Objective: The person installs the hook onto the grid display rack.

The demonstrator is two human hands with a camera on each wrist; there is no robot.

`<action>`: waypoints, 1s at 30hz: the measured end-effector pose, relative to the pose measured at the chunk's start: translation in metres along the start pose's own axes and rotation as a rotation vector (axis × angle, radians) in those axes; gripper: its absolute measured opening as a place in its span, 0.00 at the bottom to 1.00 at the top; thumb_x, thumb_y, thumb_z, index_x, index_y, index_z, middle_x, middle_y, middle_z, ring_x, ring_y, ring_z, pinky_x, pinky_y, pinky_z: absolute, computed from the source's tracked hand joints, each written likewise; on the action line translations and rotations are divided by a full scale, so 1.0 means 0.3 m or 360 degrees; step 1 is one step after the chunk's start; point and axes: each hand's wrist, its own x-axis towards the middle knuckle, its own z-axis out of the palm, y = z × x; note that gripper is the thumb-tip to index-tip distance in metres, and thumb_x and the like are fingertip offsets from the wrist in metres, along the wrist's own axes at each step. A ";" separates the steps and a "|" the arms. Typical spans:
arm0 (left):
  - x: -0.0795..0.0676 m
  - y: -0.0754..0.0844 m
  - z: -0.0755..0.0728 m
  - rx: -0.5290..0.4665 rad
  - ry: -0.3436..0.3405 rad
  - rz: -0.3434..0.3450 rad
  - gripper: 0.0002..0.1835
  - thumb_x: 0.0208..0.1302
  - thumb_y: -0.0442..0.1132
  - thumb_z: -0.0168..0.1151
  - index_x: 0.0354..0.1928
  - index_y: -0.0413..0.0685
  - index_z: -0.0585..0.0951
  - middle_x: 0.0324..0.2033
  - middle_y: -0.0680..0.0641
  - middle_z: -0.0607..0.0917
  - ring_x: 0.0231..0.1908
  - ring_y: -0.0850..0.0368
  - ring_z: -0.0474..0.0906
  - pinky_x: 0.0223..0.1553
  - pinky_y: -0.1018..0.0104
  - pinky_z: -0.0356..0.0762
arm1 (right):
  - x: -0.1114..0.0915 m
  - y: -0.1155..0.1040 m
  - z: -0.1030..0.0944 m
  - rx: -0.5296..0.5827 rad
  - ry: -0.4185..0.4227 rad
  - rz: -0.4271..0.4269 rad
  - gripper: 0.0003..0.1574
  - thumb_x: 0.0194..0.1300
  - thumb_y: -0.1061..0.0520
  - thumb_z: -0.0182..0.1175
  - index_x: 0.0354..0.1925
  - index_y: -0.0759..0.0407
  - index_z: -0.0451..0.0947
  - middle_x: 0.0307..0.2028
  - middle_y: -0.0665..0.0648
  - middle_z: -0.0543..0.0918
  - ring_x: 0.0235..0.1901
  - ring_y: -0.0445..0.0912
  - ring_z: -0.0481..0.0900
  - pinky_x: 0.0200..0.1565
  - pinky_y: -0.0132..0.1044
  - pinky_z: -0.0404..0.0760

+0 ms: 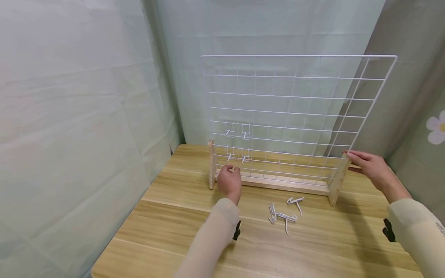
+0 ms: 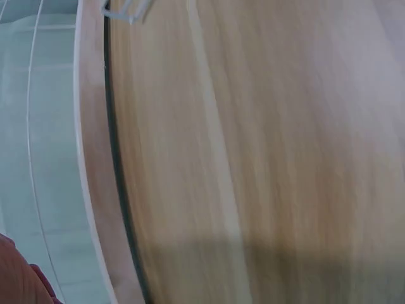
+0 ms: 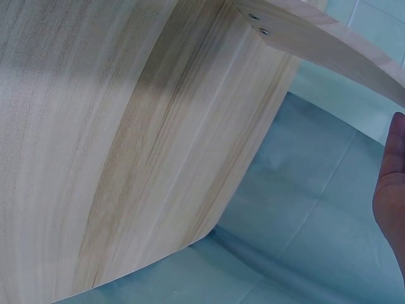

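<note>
Right grip (image 1: 372, 170) pinching right wooden end (image 1: 338, 181) of wire rack (image 1: 288, 127); rack standing on surface (image 1: 163, 220), long axis running left-right. Left grip (image 1: 229, 182) sitting before lower-left grid, cannot tell if grasping. Loose hooks (image 1: 286, 217) lying rightward, nearer wearer; left closer.

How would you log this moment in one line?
Left hand: by lower left of grid, contact unclear | Right hand: touching right wooden upright | Hooks: four hung on grid; others loose on table

Soft bright light, shadows on the tabletop (image 1: 167, 235), wrist views dimmer (left blurry)
</note>
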 end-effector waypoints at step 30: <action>0.220 -0.104 -0.123 -0.0325 0.0109 -0.0012 0.18 0.69 0.52 0.55 0.38 0.44 0.83 0.33 0.45 0.81 0.36 0.47 0.76 0.40 0.52 0.72 | -0.045 -0.001 -0.003 0.0076 0.0042 -0.0058 0.39 0.76 0.46 0.51 0.69 0.75 0.61 0.46 0.27 0.77 0.45 0.24 0.76 0.43 0.25 0.80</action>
